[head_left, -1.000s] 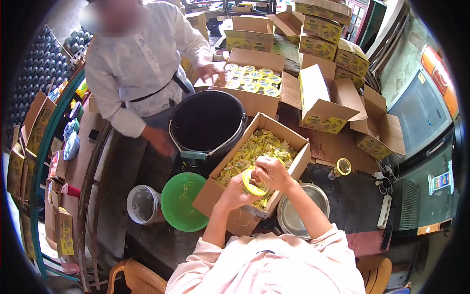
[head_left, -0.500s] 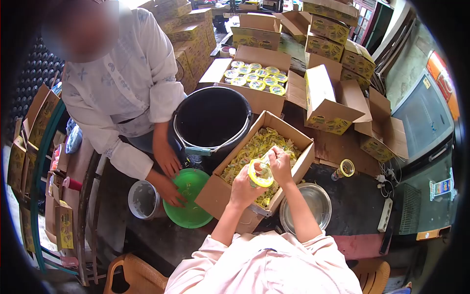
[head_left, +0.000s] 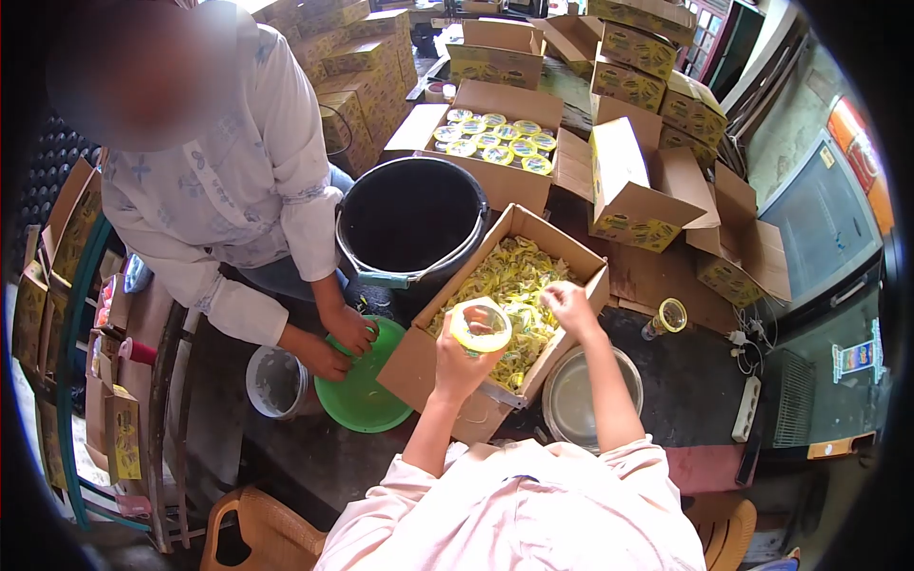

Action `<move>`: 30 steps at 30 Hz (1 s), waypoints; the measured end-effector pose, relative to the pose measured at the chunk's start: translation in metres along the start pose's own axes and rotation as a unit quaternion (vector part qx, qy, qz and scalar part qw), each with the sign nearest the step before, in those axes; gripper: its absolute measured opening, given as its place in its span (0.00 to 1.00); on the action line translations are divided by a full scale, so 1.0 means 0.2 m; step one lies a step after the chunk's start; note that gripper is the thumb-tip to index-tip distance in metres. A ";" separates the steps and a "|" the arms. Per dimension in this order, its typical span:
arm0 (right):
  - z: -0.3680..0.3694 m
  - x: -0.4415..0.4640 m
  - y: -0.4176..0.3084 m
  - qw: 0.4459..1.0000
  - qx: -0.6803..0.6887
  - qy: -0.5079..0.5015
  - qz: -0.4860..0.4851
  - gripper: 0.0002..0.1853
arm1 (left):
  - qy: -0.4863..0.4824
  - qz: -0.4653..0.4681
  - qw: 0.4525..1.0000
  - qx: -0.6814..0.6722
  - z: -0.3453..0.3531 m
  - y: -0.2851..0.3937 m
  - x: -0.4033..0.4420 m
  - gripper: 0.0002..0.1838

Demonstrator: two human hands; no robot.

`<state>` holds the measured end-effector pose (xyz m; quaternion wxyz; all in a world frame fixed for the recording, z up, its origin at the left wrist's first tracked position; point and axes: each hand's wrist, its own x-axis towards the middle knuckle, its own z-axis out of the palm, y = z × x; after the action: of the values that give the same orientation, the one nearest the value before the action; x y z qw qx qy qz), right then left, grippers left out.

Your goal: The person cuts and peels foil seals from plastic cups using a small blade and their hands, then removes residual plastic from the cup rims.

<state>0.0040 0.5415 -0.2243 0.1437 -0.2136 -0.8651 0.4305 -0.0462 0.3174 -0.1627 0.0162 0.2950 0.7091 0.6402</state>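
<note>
Dark tabletop (head_left: 681, 390) holds bucket (head_left: 409, 214), basin (head_left: 376, 395) and bowl (head_left: 571, 404) around the nearest carton (head_left: 562, 244)

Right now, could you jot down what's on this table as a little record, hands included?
Left hand: holding a clear, yellow-rimmed cup
Right hand: raised over the open box; any grip unclear
In that box: a heap of yellowish pieces
Co-worker's hands: at the green basin
Beyond the basin: large black bucket
Farther back: carton of yellow-rimmed cups
Right of the box: another yellow-rimmed cup, standing alone
</note>
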 end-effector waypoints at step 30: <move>-0.01 -0.24 -0.62 0.958 -0.111 0.044 -0.262 0.05 | -0.042 0.053 0.981 0.180 -0.06 0.07 -0.03 0.36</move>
<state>0.0161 0.4521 -0.1264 0.2645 -0.0129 -0.9260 0.2692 -0.0403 0.3035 -0.1491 -0.0414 0.3574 0.7948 0.4888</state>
